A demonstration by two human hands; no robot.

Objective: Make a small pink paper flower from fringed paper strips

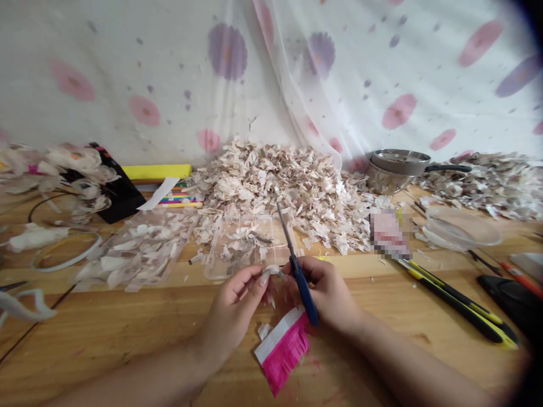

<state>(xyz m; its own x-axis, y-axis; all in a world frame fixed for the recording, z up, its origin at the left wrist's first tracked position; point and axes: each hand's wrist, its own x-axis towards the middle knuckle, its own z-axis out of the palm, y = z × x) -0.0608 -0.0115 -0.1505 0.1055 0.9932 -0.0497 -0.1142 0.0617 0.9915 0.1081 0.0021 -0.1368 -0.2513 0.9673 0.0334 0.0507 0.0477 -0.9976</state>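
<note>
My left hand (237, 297) pinches a small pale flake (271, 270) between thumb and fingers, just above the wooden table (127, 333). My right hand (328, 291) is closed round blue-handled scissors (297, 265), whose blades point up and away toward a big heap of pale dried flakes (275, 183). The two hands almost touch at the flake. A pink fringed paper strip with a white band (282, 347) lies on the table just under my hands.
Clear plastic trays (237, 246) with flakes sit behind my hands, another tray (136, 254) to the left. A metal pan (399, 164) and second flake heap (487, 181) are far right. Yellow-black tools (458, 299), a clear bowl (462, 229), rings (63, 249) and coloured pencils (178, 199) lie around.
</note>
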